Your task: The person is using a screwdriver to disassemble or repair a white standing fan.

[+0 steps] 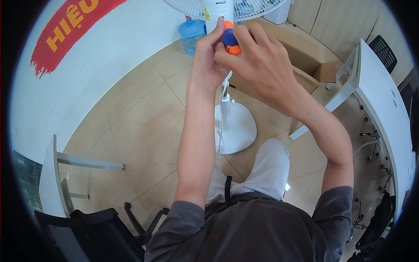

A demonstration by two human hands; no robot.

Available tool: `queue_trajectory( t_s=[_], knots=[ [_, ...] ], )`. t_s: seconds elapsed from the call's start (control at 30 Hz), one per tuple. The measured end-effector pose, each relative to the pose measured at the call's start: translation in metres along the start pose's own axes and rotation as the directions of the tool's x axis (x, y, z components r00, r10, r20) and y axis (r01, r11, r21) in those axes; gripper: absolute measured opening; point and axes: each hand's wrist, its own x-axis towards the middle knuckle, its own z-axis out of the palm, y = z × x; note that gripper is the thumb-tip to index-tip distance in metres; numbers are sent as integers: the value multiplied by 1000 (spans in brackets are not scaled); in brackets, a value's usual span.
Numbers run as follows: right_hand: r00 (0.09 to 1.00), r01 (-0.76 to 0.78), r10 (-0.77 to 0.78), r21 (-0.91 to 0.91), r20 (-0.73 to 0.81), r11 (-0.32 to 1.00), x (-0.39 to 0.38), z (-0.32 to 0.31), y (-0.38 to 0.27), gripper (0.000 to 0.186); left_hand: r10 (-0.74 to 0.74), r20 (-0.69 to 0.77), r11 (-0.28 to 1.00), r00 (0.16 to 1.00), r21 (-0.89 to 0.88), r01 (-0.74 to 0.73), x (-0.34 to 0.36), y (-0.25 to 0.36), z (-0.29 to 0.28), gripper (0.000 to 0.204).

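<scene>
A white standing fan is in front of me, its round wire cage cut off by the top edge. My right hand is closed around the orange and blue handle of a screwdriver, held against the back of the fan head. The screwdriver's shaft is hidden. Close beside it on the left, my left hand grips the fan at its neck, thumb pointing up onto the white housing. The fingers of that hand are mostly out of sight. Below, the fan's pole stands on a white base, with a white cord hanging along it.
An open cardboard box lies behind the fan, to the right. A blue water bottle stands by the left wall. White desks curve along the right side. A black office chair is at lower left, near a white table leg.
</scene>
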Motion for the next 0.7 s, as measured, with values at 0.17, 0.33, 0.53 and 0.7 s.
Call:
queue_trajectory(
  t_s=[0.17,0.33,0.53,0.7],
  knots=[
    [1000,-12,11,-54,-15,998,-3,3,-2,23,-38,-50,995,998,-97,33,4,2,-6,29],
    [927,-358,365,90,-83,929,-8,13,-21,24,-102,9,983,995,-150,102,11,1,-16,28],
    [968,-250,250,12,-5,968,-8,8,-12,28,-68,-3,968,998,-243,66,2,-4,-9,27],
    [994,31,-32,16,104,999,-2,-5,4,33,-24,4,999,1000,-43,24,0,-2,1,29]
  ],
)
